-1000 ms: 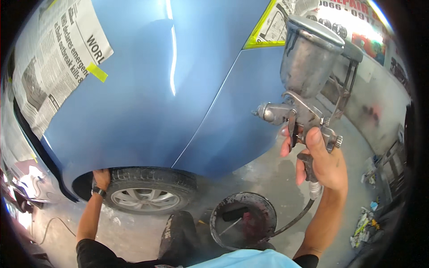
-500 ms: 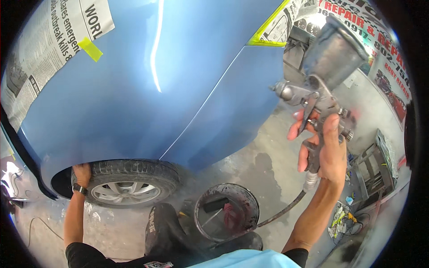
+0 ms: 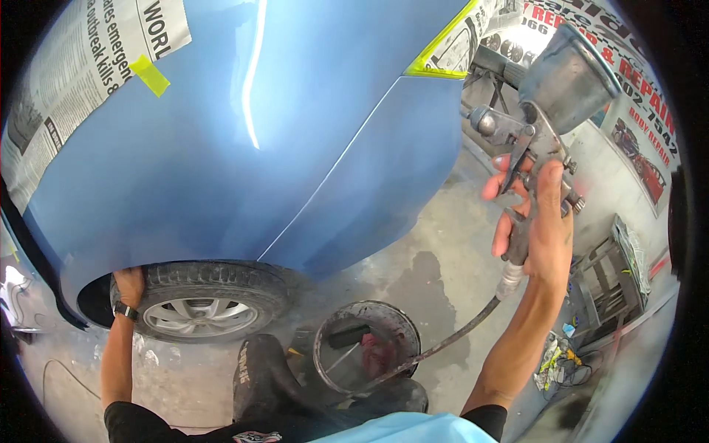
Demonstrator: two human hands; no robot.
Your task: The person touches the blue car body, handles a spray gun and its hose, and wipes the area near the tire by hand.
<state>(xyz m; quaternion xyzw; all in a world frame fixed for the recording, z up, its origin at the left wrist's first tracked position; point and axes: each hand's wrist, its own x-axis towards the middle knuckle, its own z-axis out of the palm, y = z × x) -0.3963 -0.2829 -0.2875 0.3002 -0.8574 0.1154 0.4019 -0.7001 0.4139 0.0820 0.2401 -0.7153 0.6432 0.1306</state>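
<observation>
The right hand (image 3: 545,229) grasps the spray gun (image 3: 539,125) beside the blue car panel (image 3: 244,148); the left hand (image 3: 129,284) grips the tyre (image 3: 210,284).

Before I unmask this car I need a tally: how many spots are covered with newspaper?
2. One newspaper sheet covers the upper left of the blue car body, held by yellow tape. A second newspaper patch sits at the top right, edged in yellow tape. More may lie out of view.

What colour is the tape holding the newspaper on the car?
Yellow-green tape, clearest in the head view.
</observation>
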